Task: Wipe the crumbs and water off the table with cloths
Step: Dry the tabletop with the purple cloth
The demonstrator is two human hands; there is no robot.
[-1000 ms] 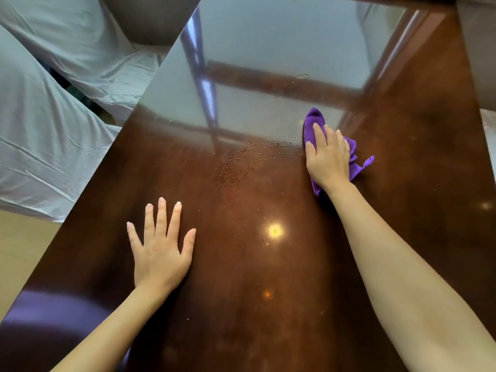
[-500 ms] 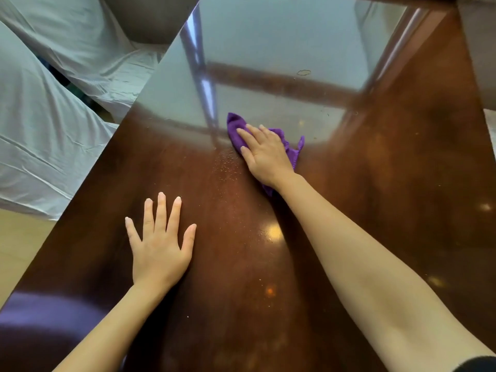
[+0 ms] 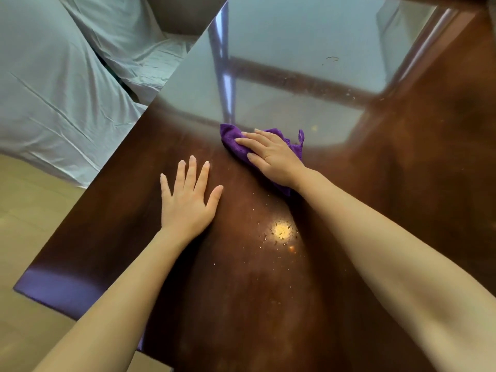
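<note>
Pale sheeting (image 3: 61,84) covers the furniture at far left, off the work surface and of no concern. Next comes the left hand (image 3: 188,202), laid palm-down on the dark polished bench (image 3: 418,183), its fingers (image 3: 192,170) spread wide and holding nothing — it appears to serve as a brace. Just right of it and slightly farther out, the right hand (image 3: 271,157) presses flat on the purple cloth (image 3: 233,138), fingers extended over the fabric rather than gripping it. The cloth sits near the middle of the bench, at the edge of the bright window reflection.

Risks, as judged:
- Crumbs (image 3: 281,232) and droplets lie near the lamp glare, between the two forearms and nearer the person than the cloth. A sideways stroke at the present line would likely miss them.
- With the cloth only pressed, not held, it could bunch or slide from under the palm on the wet gloss.
- A stroke toward the left hand may push debris against it, or over the left edge onto the floor (image 3: 32,210).
- Specks also show far right along the reflection — easily overlooked in the glare.
</note>
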